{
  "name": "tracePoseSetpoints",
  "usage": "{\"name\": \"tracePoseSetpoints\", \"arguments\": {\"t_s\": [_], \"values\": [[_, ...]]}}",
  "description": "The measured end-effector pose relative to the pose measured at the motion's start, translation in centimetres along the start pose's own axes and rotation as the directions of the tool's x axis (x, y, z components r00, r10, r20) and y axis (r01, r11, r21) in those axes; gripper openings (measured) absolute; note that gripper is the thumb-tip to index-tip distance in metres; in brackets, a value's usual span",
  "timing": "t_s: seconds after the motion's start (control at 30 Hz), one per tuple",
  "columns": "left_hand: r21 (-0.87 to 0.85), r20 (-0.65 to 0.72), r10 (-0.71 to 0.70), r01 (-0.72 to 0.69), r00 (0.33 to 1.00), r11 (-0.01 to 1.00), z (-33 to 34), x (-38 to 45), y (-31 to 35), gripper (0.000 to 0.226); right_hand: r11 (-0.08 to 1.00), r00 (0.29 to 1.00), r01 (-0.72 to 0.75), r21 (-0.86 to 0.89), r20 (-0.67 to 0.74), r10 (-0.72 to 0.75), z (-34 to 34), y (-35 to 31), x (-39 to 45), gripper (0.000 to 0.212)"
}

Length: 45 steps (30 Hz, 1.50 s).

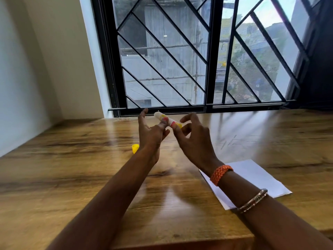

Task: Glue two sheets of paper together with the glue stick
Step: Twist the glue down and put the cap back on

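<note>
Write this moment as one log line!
step: uncapped white glue stick held up | left hand, right hand: pinching it | yellow cap: on table | white paper: untouched

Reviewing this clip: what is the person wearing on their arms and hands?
Both forearms are bare, no sleeves in view. The right wrist carries an orange braided band and, further up the arm, thin metallic bangles. The left arm shows no jewellery. Fingernails appear painted pinkish-red.

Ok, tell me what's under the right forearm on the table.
White paper lies flat on the wooden table, its near-left part covered by the right forearm. Whether it is one sheet or two stacked cannot be told; nothing else shows there.
</note>
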State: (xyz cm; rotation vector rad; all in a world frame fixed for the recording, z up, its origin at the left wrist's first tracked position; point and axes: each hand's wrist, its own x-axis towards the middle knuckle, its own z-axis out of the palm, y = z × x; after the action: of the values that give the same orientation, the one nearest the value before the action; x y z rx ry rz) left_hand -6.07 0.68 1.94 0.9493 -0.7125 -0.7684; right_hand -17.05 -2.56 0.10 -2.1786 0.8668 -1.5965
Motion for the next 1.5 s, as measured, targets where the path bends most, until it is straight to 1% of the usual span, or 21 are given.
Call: {"name": "tracePoseSetpoints", "arguments": {"t_s": [0.07, 0.17, 0.23, 0.3, 0.37, 0.43, 0.5, 0.57, 0.6, 0.7, 0.77, 0.83, 0.87, 0.97, 1.03, 1.1, 1.2, 1.27, 1.33, 1.43, 1.5], "values": [[0.01, -0.014, -0.015, 0.015, 1.0, 1.0, 0.0, 0.0, 0.0, 0.065, 0.981, 0.991, -0.132, 0.145, 0.046, 0.126, -0.1, 0.1, 0.3, 0.023], [0.139, -0.087, -0.011, 0.023, 0.996, 0.99, -0.1, 0.2, -0.3, 0.061, 0.964, 0.988, -0.139, 0.227, 0.099, 0.119, -0.1, 0.2, 0.4, 0.021], [0.194, -0.144, -0.018, 0.046, 0.989, 0.98, -0.2, 0.4, -0.5, 0.06, 0.993, 0.995, 0.063, 0.099, 0.071, -0.07, -0.2, 0.5, 0.4, 0.018], [0.207, -0.154, -0.038, 0.07, 0.987, 0.976, -0.2, 0.5, -0.6, 0.062, 0.928, 0.94, 0.338, -0.158, 0.099, -0.326, -0.2, 0.9, 0.4, 0.018], [0.209, -0.137, -0.055, 0.084, 0.989, 0.974, -0.2, 0.4, -0.6, 0.063, 0.887, 0.922, 0.388, -0.25, 0.102, -0.374, -0.1, 1.1, 0.5, 0.022], [0.195, -0.122, -0.074, 0.097, 0.99, 0.976, -0.1, 0.3, -0.4, 0.064, 0.975, 0.979, 0.201, -0.093, 0.063, -0.196, -0.2, 0.7, 0.5, 0.024], [0.179, -0.106, -0.091, 0.109, 0.99, 0.978, -0.1, 0.3, -0.4, 0.061, 0.96, 0.973, -0.171, 0.219, 0.19, 0.13, -0.8, 0.1, 0.7, 0.024], [0.173, -0.088, -0.105, 0.119, 0.991, 0.978, -0.1, 0.4, -0.4, 0.056, 0.728, 0.849, -0.51, 0.459, 0.406, 0.338, -1.3, 0.2, 0.8, 0.018], [0.168, -0.077, -0.112, 0.124, 0.991, 0.978, -0.1, 0.5, -0.5, 0.054, 0.623, 0.804, -0.586, 0.518, 0.466, 0.369, -1.5, 0.3, 0.8, 0.016], [0.159, -0.057, -0.116, 0.124, 0.992, 0.98, -0.1, 0.5, -0.6, 0.053, 0.509, 0.786, -0.618, 0.6, 0.489, 0.379, -1.4, 0.7, 0.8, 0.014], [0.17, -0.072, -0.115, 0.126, 0.991, 0.977, -0.1, 0.6, -0.6, 0.054, 0.637, 0.851, -0.522, 0.567, 0.397, 0.344, -1.2, 0.6, 0.7, 0.015], [0.185, -0.099, -0.128, 0.145, 0.987, 0.972, -0.1, 0.6, -0.7, 0.057, 0.927, 0.971, -0.189, 0.322, 0.203, 0.128, -1.2, 0.8, 0.6, 0.017], [0.193, -0.111, -0.135, 0.155, 0.985, 0.969, -0.2, 0.6, -0.8, 0.058, 0.989, 0.987, 0.03, 0.146, 0.151, -0.052, -1.1, 1.0, 0.5, 0.017], [0.195, -0.122, -0.135, 0.157, 0.983, 0.968, -0.2, 0.3, -0.9, 0.062, 0.847, 0.901, 0.434, -0.306, 0.158, -0.404, -0.9, 1.1, 0.4, 0.015], [0.178, -0.114, -0.133, 0.152, 0.984, 0.972, -0.1, 0.3, -0.8, 0.062, 0.756, 0.871, 0.484, -0.44, 0.159, -0.465, -0.9, 1.1, 0.4, 0.023], [0.14, -0.101, -0.132, 0.146, 0.986, 0.979, 0.0, 0.2, -0.6, 0.06, 0.819, 0.901, 0.428, -0.383, 0.106, -0.421, -0.9, 0.9, 0.3, 0.021], [0.091, -0.061, -0.086, 0.091, 0.994, 0.992, 0.4, 0.0, -0.4, 0.054, 0.988, 0.988, 0.154, -0.001, 0.02, -0.154, -1.2, 0.5, 0.3, 0.02], [0.09, -0.019, -0.064, 0.065, 0.998, 0.994, 0.6, -0.1, -0.4, 0.054, 0.959, 0.993, -0.099, 0.266, 0.086, 0.078, -1.5, 0.3, 0.6, 0.02], [0.093, 0.001, -0.065, 0.064, 0.998, 0.994, 0.7, -0.1, -0.5, 0.055, 0.913, 0.981, -0.182, 0.365, 0.129, 0.144, -1.7, 0.4, 0.8, 0.019], [0.128, -0.031, -0.077, 0.081, 0.997, 0.989, 0.4, 0.1, -0.7, 0.057, 0.986, 0.991, 0.129, 0.107, 0.026, -0.132, -1.6, 0.5, 0.7, 0.018], [0.141, -0.06, -0.079, 0.087, 0.995, 0.986, 0.2, 0.1, -0.7, 0.062, 0.859, 0.906, 0.411, -0.306, 0.036, -0.421, -1.3, 0.8, 0.7, 0.026]]}}
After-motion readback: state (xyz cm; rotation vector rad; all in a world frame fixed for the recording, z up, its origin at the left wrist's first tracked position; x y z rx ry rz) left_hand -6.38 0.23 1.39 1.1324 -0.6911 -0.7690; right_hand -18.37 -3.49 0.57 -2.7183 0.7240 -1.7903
